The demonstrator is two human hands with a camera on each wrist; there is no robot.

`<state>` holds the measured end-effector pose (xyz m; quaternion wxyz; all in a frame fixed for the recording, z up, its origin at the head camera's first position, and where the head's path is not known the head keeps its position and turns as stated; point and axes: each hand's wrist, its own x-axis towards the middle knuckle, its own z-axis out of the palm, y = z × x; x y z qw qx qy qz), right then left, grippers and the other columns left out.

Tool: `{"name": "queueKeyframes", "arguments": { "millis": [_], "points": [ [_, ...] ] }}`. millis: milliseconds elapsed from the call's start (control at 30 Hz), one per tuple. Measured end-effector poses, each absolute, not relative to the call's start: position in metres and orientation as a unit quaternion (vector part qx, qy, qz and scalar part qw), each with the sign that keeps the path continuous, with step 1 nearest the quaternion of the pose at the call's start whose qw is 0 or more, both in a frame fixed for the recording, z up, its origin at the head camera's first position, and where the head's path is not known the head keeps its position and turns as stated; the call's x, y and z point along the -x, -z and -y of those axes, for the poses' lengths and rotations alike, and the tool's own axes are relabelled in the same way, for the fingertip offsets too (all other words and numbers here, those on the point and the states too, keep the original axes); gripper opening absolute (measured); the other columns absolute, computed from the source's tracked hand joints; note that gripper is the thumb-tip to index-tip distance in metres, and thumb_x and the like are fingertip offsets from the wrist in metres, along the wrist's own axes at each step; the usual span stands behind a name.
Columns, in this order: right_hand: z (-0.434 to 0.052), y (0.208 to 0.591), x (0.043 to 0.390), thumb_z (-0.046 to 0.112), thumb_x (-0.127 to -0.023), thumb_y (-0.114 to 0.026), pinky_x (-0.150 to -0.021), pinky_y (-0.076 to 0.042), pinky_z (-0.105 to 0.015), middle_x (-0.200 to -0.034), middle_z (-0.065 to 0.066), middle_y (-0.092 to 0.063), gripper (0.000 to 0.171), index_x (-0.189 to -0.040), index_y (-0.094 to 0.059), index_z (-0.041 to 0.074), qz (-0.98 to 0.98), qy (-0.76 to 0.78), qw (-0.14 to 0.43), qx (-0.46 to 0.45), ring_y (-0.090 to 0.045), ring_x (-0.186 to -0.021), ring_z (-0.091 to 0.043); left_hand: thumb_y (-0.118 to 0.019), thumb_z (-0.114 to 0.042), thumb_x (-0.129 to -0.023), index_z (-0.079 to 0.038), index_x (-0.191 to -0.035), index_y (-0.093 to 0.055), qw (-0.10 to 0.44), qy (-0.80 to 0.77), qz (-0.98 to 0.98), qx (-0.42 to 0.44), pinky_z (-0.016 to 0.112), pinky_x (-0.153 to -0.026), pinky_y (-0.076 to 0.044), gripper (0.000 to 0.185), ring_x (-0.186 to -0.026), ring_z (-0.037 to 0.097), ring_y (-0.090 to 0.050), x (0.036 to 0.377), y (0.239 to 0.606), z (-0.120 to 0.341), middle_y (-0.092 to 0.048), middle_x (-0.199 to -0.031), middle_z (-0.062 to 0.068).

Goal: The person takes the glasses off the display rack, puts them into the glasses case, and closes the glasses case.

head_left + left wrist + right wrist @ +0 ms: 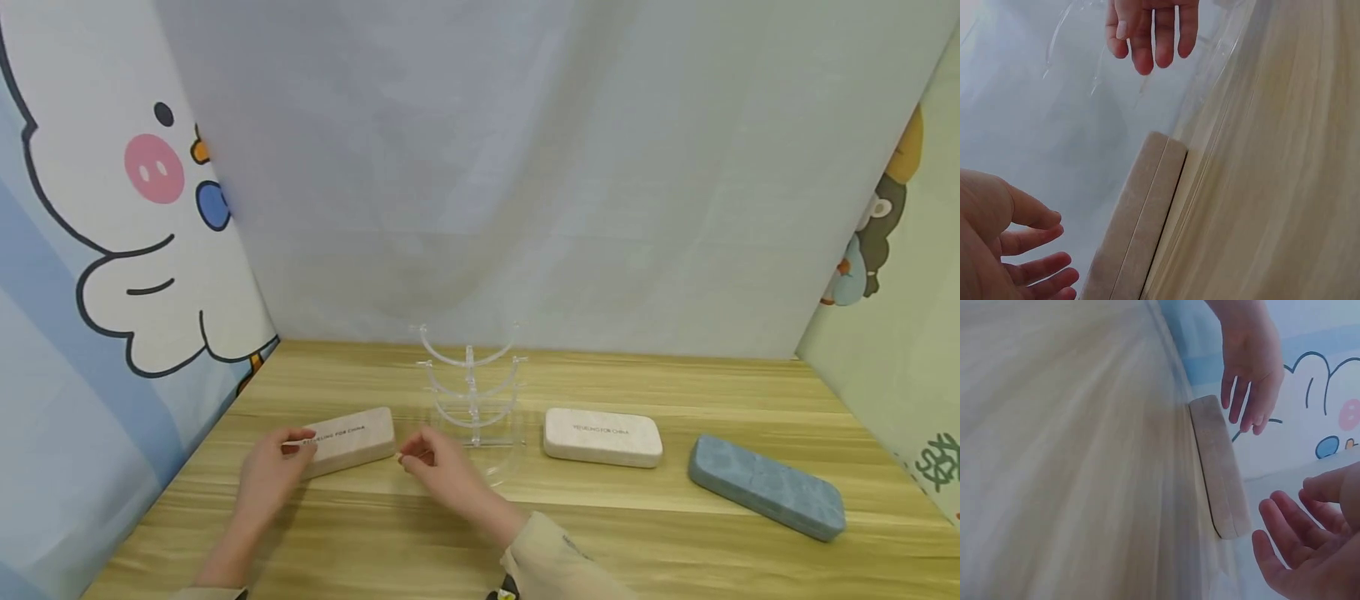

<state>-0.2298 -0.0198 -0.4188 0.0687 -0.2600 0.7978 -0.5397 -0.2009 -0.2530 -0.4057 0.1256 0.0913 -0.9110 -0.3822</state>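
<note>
A beige glasses case [352, 450] with lettering on its lid lies closed and slanted at the left of the table. My left hand [268, 473] is at its left end, fingers loosely bent and apparently just above the lid. Off the right end hovers my right hand [444, 473], its fingers relaxed with a gap to the case. The left wrist view has the case [1138, 219] between both hands, nothing in either. In the right wrist view, the right hand [1316, 534] is spread beside the case [1219, 469], and the left hand [1250, 375] is at the far end.
Behind my right hand stands a clear tiered rack [472, 392] with curved arms. A second beige glasses case [602, 437] lies right of it, and a blue glasses case [767, 487] farther right. A small dark object [508, 588] shows at the front edge beside my sleeve.
</note>
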Motion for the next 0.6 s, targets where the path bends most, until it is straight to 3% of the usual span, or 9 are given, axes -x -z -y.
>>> {"name": "queueKeyframes", "arguments": {
  "millis": [367,600],
  "points": [
    [-0.031,0.404,0.211,0.025,-0.092,-0.053,-0.073,-0.047,-0.021,-0.093,0.004,-0.062,0.020,-0.100,-0.060,0.009,-0.822,0.485,0.117,0.274,-0.058,-0.084,-0.006,-0.055,-0.015,-0.090,0.000,-0.106,-0.063,0.117,0.401,0.908,-0.032,0.041,-0.082,-0.047,0.024,-0.096,0.030,-0.059,0.204,0.397,0.224,-0.061,-0.110,0.019],
    [-0.071,0.398,0.207,0.028,-0.094,-0.050,-0.074,-0.047,-0.023,-0.095,-0.003,-0.063,0.024,-0.102,-0.059,0.007,-0.834,0.462,0.118,0.279,-0.057,-0.086,-0.010,-0.056,-0.014,-0.089,-0.001,-0.103,-0.064,0.123,0.406,0.906,-0.003,0.039,-0.080,-0.048,0.020,-0.092,0.026,-0.060,0.209,0.394,0.210,-0.064,-0.104,0.015]
  ]
}}
